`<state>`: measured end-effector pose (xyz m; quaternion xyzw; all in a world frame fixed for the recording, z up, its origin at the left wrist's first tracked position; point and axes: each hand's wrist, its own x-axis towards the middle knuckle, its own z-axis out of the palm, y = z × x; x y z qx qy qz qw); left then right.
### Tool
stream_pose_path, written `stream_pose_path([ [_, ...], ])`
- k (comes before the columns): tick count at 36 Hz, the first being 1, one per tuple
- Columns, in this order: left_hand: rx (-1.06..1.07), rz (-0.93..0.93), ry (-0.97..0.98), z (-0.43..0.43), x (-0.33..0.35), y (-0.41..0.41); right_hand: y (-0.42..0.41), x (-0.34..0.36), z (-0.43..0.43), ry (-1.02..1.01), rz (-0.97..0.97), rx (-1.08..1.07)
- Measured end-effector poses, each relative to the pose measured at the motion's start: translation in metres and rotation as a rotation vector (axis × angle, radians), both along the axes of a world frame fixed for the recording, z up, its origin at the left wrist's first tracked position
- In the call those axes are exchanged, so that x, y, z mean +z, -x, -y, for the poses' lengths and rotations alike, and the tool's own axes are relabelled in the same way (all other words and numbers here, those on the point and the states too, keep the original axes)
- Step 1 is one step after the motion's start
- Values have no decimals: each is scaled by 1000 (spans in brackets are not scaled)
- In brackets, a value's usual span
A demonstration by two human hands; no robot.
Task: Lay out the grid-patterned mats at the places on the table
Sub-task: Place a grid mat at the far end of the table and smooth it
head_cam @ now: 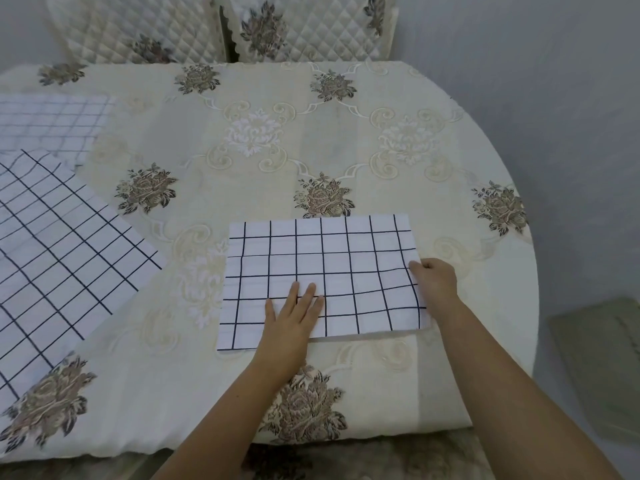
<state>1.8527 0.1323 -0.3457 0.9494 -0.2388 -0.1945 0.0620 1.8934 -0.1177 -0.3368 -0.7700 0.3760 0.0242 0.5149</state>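
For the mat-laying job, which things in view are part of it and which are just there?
Part of the job:
- white grid-patterned mat under both hands
- second grid mat, left edge
- third grid mat, far left
- left hand, right hand

Just there:
- cream floral tablecloth
- quilted chair backs

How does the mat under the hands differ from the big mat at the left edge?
The near mat lies square to the table edge, wholly in view, with the left hand flat on it and the right hand at its right edge. The left mat lies turned, untouched, partly out of view. Both are white with dark grid lines.
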Motion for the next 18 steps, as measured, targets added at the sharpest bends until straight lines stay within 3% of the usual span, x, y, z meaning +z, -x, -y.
stream_pose_path([
  [5, 9, -84, 41, -3, 1, -1, 2, 3, -2, 95, -21, 25],
  [11, -143, 39, 198, -13, -12, 2, 10, 5, -9, 232, -48, -3],
  [18, 99, 32, 304, -8, 0, -14, 16, -1, -15, 327, -86, 58],
])
